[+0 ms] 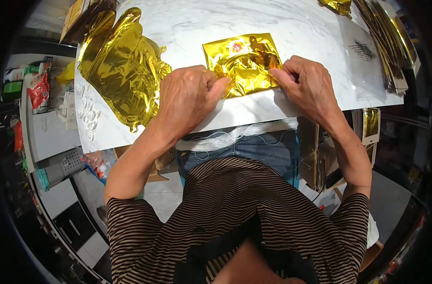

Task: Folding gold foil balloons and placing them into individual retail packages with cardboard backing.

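A folded gold foil balloon (250, 80) lies as a flat rectangle near the table's front edge, a small red and white mark near its far side. My left hand (190, 92) has its fingers curled and its thumb on the packet's left edge. At the right edge, my right hand (310, 85) pinches the foil between thumb and curled fingers. The fingertips of both hands are partly hidden. Left of my left hand, a loose heap of flat gold foil balloons (121, 71) spreads over the tabletop, wrinkled and shiny.
The marbled white table (187, 28) bears small white string loops (88, 113) at left. Clear plastic sleeves (365, 59) and a stack of flat packages (384, 42) lie at right. A hank of white string (230, 137) rests across my lap. A cardboard box (310, 154) stands below the right side.
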Demonstrator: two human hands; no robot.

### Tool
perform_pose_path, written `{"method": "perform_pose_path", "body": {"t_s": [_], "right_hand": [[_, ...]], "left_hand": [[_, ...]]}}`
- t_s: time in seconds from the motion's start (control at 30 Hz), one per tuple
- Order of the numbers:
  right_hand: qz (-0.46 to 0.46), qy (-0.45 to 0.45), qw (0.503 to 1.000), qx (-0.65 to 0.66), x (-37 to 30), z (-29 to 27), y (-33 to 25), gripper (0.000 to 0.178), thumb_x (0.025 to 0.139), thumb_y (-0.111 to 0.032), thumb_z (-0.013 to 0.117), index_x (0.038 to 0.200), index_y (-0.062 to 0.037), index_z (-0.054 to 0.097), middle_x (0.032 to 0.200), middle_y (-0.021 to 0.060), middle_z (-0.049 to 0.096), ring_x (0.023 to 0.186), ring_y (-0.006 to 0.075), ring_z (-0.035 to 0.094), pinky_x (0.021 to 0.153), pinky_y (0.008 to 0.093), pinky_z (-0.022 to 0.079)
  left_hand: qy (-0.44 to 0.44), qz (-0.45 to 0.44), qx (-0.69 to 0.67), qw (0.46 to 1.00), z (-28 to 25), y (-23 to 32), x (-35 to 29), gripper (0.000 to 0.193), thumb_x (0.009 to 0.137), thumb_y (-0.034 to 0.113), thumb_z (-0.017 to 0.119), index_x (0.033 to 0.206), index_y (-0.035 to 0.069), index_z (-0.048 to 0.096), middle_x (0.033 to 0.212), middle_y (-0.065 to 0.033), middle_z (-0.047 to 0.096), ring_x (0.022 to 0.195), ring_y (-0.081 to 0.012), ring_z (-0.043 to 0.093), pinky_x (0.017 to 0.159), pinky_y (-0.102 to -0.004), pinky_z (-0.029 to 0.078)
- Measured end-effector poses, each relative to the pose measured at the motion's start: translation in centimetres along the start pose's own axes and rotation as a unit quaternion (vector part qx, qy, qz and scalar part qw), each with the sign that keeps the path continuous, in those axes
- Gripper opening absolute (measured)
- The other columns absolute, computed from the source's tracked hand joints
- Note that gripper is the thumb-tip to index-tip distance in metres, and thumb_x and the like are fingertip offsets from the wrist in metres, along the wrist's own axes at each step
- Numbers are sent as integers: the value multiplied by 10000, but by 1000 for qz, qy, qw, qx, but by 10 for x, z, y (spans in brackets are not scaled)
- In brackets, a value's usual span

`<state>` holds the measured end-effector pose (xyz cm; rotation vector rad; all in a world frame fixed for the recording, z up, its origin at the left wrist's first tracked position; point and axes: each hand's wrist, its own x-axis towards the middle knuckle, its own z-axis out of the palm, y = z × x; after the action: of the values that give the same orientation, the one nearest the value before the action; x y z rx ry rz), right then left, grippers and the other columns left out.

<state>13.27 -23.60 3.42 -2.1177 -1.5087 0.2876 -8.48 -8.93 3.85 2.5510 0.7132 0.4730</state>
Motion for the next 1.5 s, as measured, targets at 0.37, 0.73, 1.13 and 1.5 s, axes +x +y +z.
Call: {"method": "perform_pose_path", "body": {"t_s": [0.37,0.73,1.13,1.5], "right_hand": [[42,-40,998,-5,6,-5,-3,328,921,-304,733,791,-3,755,713,190,693,690,386,684,673,469,536],[59,-62,996,-16,9,-7,-5,313,905,-308,725,813,-9,741,758,167,700,714,382,685,677,463,532],[16,-40,999,-14,5,-8,0,285,897,-278,759,803,-9,744,711,169,677,678,362,675,643,439,519],[80,-74,994,5,-4,-20,-2,245,868,-260,779,857,-16,776,738,142,700,685,319,693,665,417,537]], "left_hand": [[87,24,90,992,-5,15,-12,444,813,220,873,1145,22,655,970,-175,686,817,-346,679,689,-413,537],[-94,196,97,971,32,35,-28,1054,775,541,741,1506,-125,376,1627,-313,306,1528,-477,279,1242,-566,258],[-118,175,80,974,34,31,-21,1095,752,573,771,1536,-77,368,1629,-309,295,1528,-473,281,1250,-564,250],[-146,149,101,973,34,35,-17,1101,760,619,725,1589,7,337,1634,-306,276,1529,-471,275,1252,-576,235]]}}
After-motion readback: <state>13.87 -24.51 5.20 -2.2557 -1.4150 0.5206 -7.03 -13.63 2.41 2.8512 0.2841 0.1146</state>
